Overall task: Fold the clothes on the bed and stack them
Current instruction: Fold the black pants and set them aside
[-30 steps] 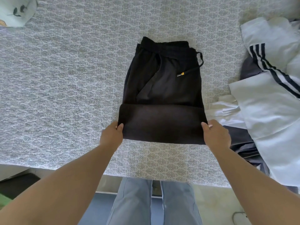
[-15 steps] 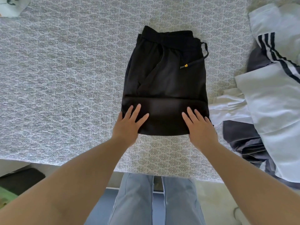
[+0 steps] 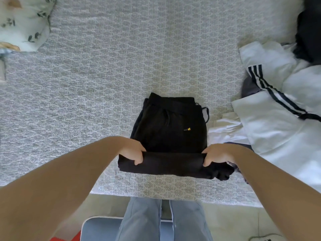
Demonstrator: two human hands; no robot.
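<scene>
The black trousers (image 3: 169,129) lay on the bed (image 3: 97,94) close to its near edge, waistband toward the far edge. Their folded near end was gripped at both corners: the left hand (image 3: 132,152) curled round the left corner, the right hand (image 3: 216,154) round the right. The fold's long axis ran parallel to the near edge, the unfolded part lying beyond both grips. No readable writing was seen; the white striped garment (image 3: 278,119) bore three dark stripes.

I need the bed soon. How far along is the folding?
Early. The black pants are partly folded; the left hand and right hand grip their near fold. The white striped clothes lie unfolded alongside. No stack shows yet.
</scene>
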